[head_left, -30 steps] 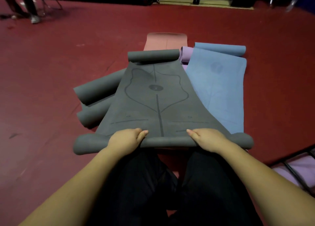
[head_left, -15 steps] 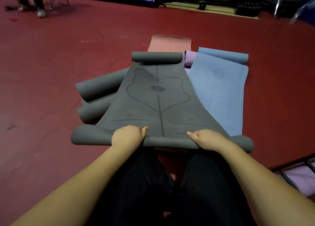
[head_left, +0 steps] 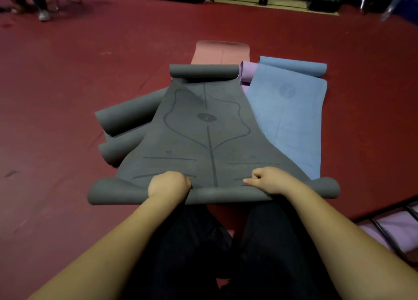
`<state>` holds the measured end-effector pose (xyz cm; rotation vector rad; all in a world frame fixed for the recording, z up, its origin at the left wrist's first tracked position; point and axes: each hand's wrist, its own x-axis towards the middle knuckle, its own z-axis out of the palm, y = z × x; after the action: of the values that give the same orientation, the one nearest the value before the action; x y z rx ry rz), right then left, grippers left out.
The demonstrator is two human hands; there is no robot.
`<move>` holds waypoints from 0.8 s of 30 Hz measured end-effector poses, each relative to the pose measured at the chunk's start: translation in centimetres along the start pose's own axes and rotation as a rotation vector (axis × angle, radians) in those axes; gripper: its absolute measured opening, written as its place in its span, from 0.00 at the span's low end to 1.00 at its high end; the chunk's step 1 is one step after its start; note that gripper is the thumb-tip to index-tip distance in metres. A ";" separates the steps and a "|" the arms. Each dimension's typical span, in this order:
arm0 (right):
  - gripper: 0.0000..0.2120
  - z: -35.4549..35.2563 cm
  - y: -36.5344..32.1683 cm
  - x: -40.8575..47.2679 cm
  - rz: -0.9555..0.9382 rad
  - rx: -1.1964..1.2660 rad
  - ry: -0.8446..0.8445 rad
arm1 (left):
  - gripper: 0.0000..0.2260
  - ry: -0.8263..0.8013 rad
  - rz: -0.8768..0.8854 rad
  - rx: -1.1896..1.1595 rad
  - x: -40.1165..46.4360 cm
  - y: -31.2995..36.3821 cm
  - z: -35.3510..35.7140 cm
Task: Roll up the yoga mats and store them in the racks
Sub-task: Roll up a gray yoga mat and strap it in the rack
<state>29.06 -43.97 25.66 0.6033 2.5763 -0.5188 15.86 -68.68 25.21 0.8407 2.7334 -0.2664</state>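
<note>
At six o'clock, both hands, left hand (head_left: 168,184) and right hand (head_left: 270,181), grip the grey yoga mat (head_left: 208,136), roll slightly thicker than before; rolling progresses.

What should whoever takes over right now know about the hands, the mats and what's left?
Left hand and right hand: both curled on the near rolled end of the grey mat.
Grey mat: roll just started at the near end, most of it flat, its far end curled.
Blue mat lies unrolled to the right, pink mat and purple mat beyond; two more grey rolls sit to the left.
Rack at the lower right holds something purple.
Left: finish rolling, store it, then do the others.
</note>
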 end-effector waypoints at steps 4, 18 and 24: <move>0.23 -0.7 -0.5 0.9 0.021 -0.083 -0.039 | 0.18 0.107 -0.065 -0.123 0.6 -0.4 0.3; 0.29 -1.5 -1.5 1.8 0.040 -0.177 -0.215 | 0.23 0.616 0.150 -0.128 -3.8 -1.5 2.9; 0.24 -1.3 -0.5 1.8 0.016 0.013 -0.014 | 0.21 0.583 0.118 -0.091 -3.2 -1.4 3.7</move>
<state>26.92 -43.21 25.96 0.6222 2.5545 -0.5324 18.31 -72.43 22.77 1.2034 3.1655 0.1558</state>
